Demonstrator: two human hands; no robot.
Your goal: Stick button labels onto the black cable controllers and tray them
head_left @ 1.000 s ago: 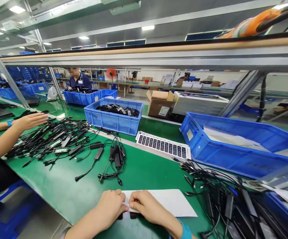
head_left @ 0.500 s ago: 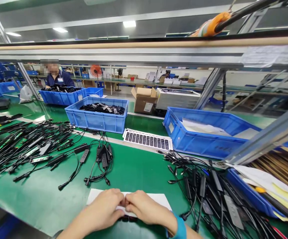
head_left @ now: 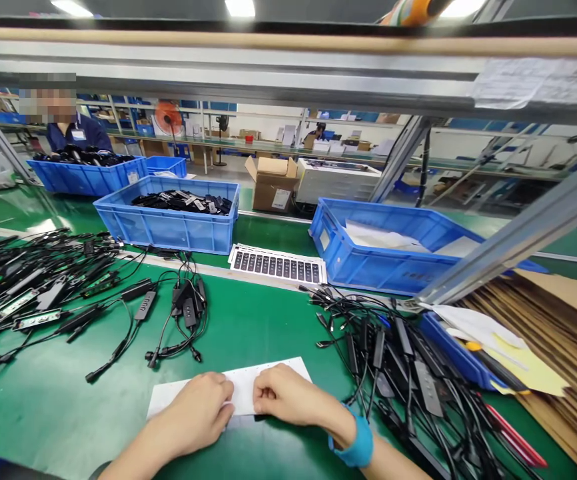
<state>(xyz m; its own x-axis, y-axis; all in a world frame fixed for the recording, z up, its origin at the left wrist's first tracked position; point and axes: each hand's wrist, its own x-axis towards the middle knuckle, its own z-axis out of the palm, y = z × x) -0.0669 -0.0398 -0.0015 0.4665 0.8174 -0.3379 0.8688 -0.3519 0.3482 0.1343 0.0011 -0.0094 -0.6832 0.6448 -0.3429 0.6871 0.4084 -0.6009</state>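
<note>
Two hands, left hand (head_left: 196,415), right hand (head_left: 284,397), fingertips on white sheet (head_left: 242,389)

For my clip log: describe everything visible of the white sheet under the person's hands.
The white sheet is thin, paper-like, rectangular and blank as far as it shows. It lies flat, slightly skewed, on the green table. The left hand and right hand rest on its near edge, fingers curled, hiding part of it. Something dark peeks from under that edge.
</note>
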